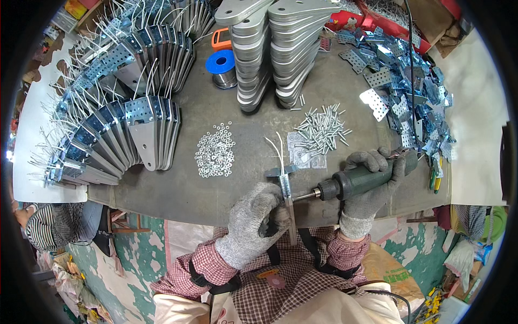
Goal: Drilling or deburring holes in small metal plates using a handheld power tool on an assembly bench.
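My left hand [256, 213], in a grey knit glove, is closed around a flat metal plate [292, 218] seen edge-on. A blue metal bracket [281, 171] sits at the plate's upper end, with two white wires [278, 148] rising from it. In my right hand [372, 186], also gloved, lies a dark green power screwdriver [359, 181], held level. Its bit points left, with the tip at the side of the plate; exact contact is hard to make out. Beyond my hands lie a heap of screws [324, 129] and a spread of small nuts [215, 152].
Curved rows of plates with brackets and white wires [151, 129] fill the left. Two stacks of bare plates [253, 59] stand at the back beside a blue-flanged wire spool [221, 67]. Loose perforated brackets [396, 81], green-yellow handled pliers [435, 175] and a red bin [372, 22] occupy the right.
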`<state>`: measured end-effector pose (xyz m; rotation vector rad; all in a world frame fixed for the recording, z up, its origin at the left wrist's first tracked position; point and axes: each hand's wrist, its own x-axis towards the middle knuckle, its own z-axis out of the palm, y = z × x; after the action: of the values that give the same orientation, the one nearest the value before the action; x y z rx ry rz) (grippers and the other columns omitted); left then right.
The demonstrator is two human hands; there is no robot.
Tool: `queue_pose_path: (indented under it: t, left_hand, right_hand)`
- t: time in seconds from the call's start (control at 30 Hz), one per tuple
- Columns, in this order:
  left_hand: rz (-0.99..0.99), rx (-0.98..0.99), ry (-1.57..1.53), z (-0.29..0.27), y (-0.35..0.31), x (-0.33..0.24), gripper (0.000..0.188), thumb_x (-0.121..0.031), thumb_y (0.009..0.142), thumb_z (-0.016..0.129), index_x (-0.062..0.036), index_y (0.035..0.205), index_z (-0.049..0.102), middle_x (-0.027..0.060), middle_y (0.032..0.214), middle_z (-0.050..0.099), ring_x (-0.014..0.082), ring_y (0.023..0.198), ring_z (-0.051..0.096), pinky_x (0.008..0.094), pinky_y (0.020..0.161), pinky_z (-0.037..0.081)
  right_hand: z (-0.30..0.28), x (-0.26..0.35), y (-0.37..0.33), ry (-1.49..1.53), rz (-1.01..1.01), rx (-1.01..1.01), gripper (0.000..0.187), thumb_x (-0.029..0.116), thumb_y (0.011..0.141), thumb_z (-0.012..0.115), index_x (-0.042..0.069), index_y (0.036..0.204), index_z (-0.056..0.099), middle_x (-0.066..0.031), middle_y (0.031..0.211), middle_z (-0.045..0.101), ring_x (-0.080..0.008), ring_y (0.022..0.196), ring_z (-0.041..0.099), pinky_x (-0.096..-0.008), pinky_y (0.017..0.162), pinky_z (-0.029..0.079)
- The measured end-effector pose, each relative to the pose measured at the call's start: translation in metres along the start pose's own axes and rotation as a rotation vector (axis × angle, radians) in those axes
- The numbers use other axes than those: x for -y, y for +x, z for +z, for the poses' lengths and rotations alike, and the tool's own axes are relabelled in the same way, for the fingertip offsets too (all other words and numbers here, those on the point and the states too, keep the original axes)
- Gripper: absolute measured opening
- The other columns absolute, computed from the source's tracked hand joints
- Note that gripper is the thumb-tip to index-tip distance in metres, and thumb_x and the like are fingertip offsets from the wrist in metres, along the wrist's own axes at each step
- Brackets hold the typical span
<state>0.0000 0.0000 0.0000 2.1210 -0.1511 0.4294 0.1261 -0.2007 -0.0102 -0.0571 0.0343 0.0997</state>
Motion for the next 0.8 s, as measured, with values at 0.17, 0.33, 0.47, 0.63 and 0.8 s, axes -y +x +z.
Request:
queue_pose_path:
  t: [0.17,0.33,0.47,0.63,0.8]
  left_hand:
    - [-0.027,-0.162,-0.260,0.010,-0.004,0.001,0.012,-0.005,0.091,0.069,-0.0023,0.098,0.060,0.0143,0.105,0.064,0.0285,0.088,0.069,0.0347,0.075,0.057]
    - [-0.217,-0.003,-0.203,-0.010,-0.002,-0.011,0.021,-0.007,0.090,0.073,-0.0030,0.109,0.065,0.0159,0.107,0.067,0.0309,0.095,0.070,0.0375,0.081,0.057]
    - [-0.028,0.146,0.163,-0.023,0.006,-0.006,0.025,-0.002,0.084,0.075,-0.0028,0.109,0.070,0.0170,0.106,0.070,0.0348,0.097,0.070,0.0409,0.083,0.058]
    - [0.059,0.230,0.341,-0.034,0.011,-0.010,0.023,-0.012,0.089,0.072,-0.0028,0.110,0.069,0.0168,0.109,0.071,0.0369,0.095,0.070,0.0433,0.079,0.058]
    - [-0.014,0.268,0.426,-0.036,0.013,-0.023,0.021,-0.012,0.090,0.071,-0.0026,0.108,0.069,0.0156,0.104,0.071,0.0350,0.090,0.071,0.0432,0.076,0.058]
  right_hand:
    - [0.005,0.000,-0.002,-0.036,-0.018,-0.025,0.031,0.036,0.101,0.064,0.005,0.104,0.061,-0.0009,0.075,0.055,-0.0153,0.071,0.055,-0.0385,0.088,0.050]
    - [0.004,0.001,-0.002,-0.084,-0.053,-0.034,0.031,0.036,0.102,0.062,0.005,0.108,0.060,-0.0015,0.076,0.057,-0.0154,0.071,0.055,-0.0390,0.088,0.050]
    - [0.001,0.002,-0.002,-0.113,-0.052,-0.057,0.032,0.036,0.102,0.062,0.005,0.108,0.060,-0.0014,0.076,0.056,-0.0154,0.071,0.055,-0.0393,0.088,0.050]
    - [0.005,-0.002,-0.002,-0.101,-0.047,-0.060,0.031,0.036,0.101,0.063,0.006,0.106,0.060,-0.0016,0.077,0.056,-0.0155,0.071,0.054,-0.0386,0.088,0.051]
    - [0.002,0.000,-0.002,-0.073,-0.040,-0.037,0.031,0.036,0.101,0.063,0.006,0.104,0.061,-0.0018,0.077,0.056,-0.0156,0.071,0.054,-0.0388,0.088,0.050]
